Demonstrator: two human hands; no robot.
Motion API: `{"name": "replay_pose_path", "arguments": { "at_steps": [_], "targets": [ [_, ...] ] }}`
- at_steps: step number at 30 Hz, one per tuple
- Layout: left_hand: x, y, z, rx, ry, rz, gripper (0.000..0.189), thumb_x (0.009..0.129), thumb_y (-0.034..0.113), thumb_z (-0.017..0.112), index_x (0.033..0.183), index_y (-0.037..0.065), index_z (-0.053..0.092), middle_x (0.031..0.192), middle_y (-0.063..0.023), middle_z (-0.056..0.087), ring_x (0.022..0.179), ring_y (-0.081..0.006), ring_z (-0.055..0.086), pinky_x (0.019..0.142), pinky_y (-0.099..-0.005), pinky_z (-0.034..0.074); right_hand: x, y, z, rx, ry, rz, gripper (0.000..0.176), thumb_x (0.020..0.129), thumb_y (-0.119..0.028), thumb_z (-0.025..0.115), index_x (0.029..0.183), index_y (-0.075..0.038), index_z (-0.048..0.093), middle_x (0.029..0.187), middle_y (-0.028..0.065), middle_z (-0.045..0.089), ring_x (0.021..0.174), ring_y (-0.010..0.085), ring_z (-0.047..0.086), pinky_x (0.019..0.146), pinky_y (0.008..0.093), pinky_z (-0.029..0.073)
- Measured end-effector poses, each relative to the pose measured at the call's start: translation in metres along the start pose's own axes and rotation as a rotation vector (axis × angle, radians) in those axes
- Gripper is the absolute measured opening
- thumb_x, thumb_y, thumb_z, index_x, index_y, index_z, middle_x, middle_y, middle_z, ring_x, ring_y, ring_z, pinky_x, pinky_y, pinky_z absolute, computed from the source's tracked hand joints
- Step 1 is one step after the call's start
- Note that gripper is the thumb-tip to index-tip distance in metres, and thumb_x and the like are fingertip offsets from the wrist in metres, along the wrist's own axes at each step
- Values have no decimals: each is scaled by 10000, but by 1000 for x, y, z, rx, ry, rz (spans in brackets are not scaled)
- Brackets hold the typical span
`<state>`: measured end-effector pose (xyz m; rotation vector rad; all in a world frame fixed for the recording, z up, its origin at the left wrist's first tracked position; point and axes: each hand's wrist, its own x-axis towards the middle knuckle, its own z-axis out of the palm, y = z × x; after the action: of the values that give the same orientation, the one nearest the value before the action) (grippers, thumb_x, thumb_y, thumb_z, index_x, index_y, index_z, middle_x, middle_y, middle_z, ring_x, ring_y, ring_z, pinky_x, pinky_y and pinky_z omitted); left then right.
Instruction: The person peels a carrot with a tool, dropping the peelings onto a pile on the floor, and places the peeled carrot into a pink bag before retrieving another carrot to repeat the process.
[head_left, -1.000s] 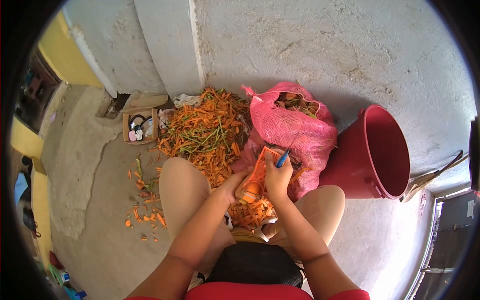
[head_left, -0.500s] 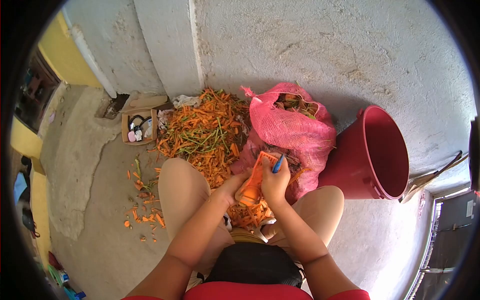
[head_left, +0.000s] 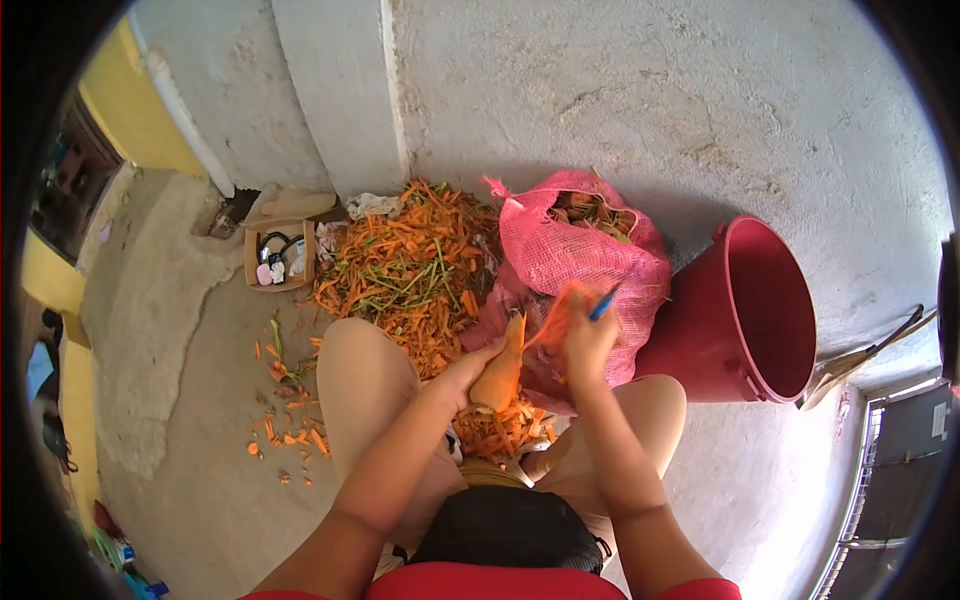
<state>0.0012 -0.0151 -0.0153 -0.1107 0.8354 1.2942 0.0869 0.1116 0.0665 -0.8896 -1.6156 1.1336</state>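
Observation:
My left hand (head_left: 466, 376) is closed around the side of a large carrot (head_left: 499, 377), its narrow end tilted up and away from me. To the right of it, my right hand (head_left: 592, 345) grips an orange slotted plastic peeler (head_left: 557, 318), smeared by motion and apart from the carrot's body. A blue handle (head_left: 603, 304) with a thin dark tip also sticks out of that hand; it looks like a small knife. Below the hands, between my feet, lies a heap of carrot peelings (head_left: 494, 432).
A big pile of carrot peelings and green stems (head_left: 405, 270) lies by the wall. Beside it stands a pink mesh sack (head_left: 590, 255), stuffed full, and a tilted red bin (head_left: 690, 320). At left are a small cardboard box (head_left: 279, 283) and scattered carrot scraps (head_left: 290, 436).
My right hand has moved right and slightly up with the peeler, away from the carrot. That uncovers the carrot, which my left hand holds in about the same place.

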Motion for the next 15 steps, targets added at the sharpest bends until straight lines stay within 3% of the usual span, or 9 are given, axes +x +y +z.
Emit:
{"name": "replay_pose_path", "arguments": {
  "at_steps": [2, 4, 11, 15],
  "targets": [
    [4, -2, -6, -120, -104, -29, 394, 859, 406, 405, 1057, 73, 479, 970, -83, 554, 792, -186, 578, 674, -320, 498, -27, -7, 9, 57, -132, 30, 94, 782, -62, 568, 840, 1, 531, 695, 57, 553, 622, 108, 502, 566, 241, 411],
    [-5, 0, 6, -156, -56, 21, 381, 875, 390, 368, 1063, 75, 475, 961, -83, 559, 801, -186, 581, 676, -321, 501, -45, -8, 13, 35, -209, 95, 105, 785, -68, 559, 860, -3, 525, 729, 40, 548, 637, 94, 502, 582, 231, 414],
    [-15, 5, 20, 2, 35, 29, 371, 893, 364, 328, 1066, 68, 470, 937, -77, 569, 800, -176, 587, 663, -312, 508, -44, -8, 14, -279, -241, 120, 130, 774, -101, 574, 828, 8, 529, 595, 65, 514, 497, 113, 443, 494, 268, 389],
    [-17, 13, 19, 73, -20, 23, 343, 894, 323, 334, 1045, 55, 483, 922, -81, 576, 751, -170, 592, 636, -305, 507, -38, -5, 21, -354, -259, 116, 135, 771, -123, 577, 805, 3, 547, 569, 80, 521, 487, 138, 470, 492, 283, 395]
  ]
}}
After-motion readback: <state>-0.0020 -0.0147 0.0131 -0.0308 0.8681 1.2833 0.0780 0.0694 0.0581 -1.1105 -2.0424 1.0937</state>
